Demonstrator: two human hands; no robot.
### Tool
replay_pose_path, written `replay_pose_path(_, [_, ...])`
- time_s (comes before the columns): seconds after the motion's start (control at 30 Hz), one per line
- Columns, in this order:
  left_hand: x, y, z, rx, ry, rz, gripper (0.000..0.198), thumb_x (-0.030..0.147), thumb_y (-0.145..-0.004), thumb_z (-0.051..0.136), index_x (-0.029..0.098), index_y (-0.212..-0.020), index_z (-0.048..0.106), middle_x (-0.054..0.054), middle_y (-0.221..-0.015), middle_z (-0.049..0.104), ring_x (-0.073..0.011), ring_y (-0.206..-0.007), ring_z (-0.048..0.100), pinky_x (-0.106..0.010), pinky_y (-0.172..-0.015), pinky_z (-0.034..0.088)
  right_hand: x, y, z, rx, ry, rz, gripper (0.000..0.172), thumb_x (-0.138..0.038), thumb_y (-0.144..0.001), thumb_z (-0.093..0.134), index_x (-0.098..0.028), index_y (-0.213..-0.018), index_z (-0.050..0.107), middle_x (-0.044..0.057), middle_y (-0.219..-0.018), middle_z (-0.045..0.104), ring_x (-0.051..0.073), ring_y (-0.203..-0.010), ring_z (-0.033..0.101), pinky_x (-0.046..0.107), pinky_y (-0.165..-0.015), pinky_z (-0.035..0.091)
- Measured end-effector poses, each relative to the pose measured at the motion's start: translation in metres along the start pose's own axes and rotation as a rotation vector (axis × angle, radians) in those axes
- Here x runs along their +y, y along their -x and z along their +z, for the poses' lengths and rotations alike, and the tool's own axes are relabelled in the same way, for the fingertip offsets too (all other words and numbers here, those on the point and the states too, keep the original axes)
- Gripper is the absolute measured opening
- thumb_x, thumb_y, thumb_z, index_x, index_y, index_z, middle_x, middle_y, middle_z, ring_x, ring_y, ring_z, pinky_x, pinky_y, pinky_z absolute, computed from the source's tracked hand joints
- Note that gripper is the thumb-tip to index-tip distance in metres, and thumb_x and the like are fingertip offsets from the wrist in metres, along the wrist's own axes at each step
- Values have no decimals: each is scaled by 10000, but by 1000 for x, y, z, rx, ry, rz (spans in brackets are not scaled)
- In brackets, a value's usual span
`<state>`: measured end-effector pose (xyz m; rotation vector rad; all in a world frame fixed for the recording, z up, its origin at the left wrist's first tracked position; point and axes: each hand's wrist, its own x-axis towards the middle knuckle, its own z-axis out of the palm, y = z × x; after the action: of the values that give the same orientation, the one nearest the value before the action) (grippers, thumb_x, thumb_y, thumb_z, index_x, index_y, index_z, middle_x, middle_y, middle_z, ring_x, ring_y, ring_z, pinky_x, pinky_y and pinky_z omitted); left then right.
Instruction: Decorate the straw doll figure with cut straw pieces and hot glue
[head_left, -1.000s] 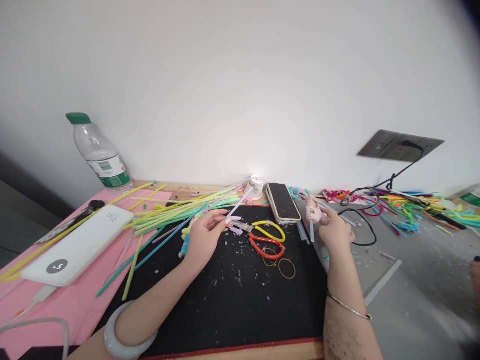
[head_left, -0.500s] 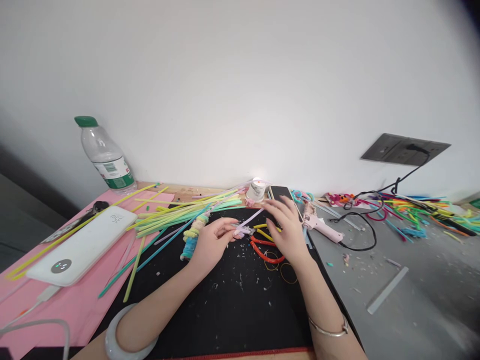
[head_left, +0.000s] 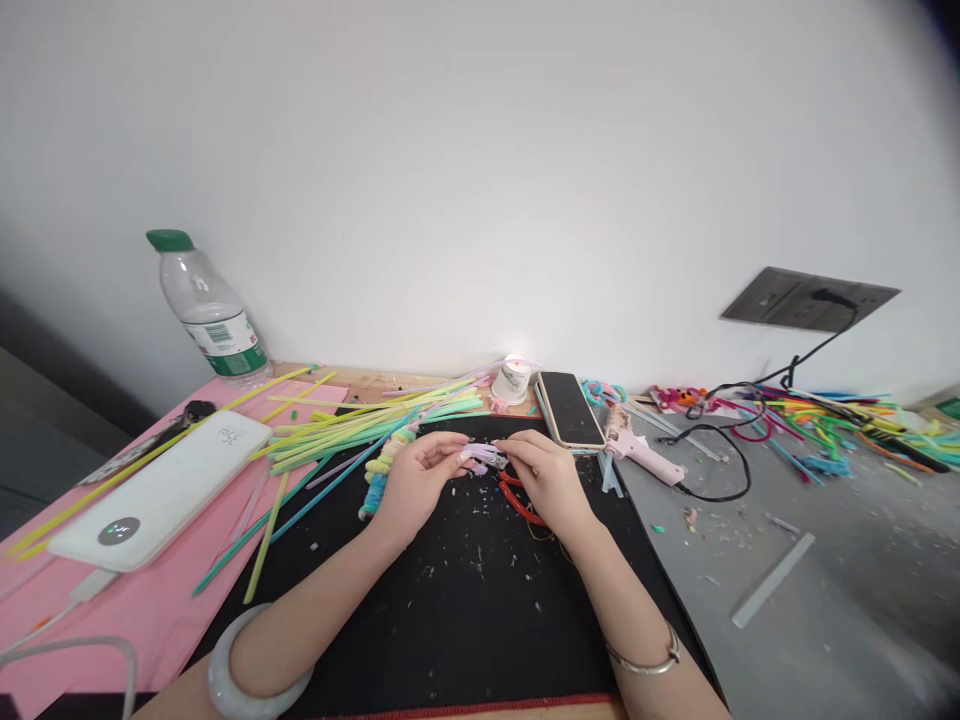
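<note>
1. Above the black mat [head_left: 450, 630], between the 2 hands, is a lilac fuzzy strip [head_left: 480, 453].
2. The left hand [head_left: 415, 480] pinches the strip between thumb and fingers; a yellow-and-blue fuzzy piece [head_left: 376, 486] lies just beside it.
3. The right hand [head_left: 553, 480] has its fingertips closed on the strip's other end, partly covering red-handled cutters [head_left: 517, 502]; whether it touches them, I cannot tell.
4. Near the right hand lie 1 phone [head_left: 570, 410] and 1 pink glue gun [head_left: 651, 462].

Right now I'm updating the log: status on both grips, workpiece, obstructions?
Left grip pinched on lavender fuzzy strips. Right grip at their right ends, hold unclear. Red-handled metal tool close by, partly covered by right grip.
</note>
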<state>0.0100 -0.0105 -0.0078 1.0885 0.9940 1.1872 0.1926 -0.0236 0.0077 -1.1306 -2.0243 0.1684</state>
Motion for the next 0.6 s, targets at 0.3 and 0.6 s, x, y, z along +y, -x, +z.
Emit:
replay_pose_path(0.3, [1, 1, 1, 33, 16, -17, 274, 331, -677, 717, 150, -878, 674, -50, -801, 725, -185, -746, 689, -321, -734, 566, 0, 0, 3, -20, 2, 4, 239, -136, -882, 465, -189, -956, 686, 81, -894, 656, 169, -811, 626, 287, -715, 516])
replay_pose_path(0.6, [0, 0, -1, 71, -29, 12, 239, 326, -675, 717, 157, -841, 688, -42, -804, 724, -179, -747, 687, -298, -717, 564, -6, 0, 4, -47, -45, 34, 240, -147, -853, 512, -202, -1037, 657, 78, -943, 643, 178, -853, 622, 297, -747, 523])
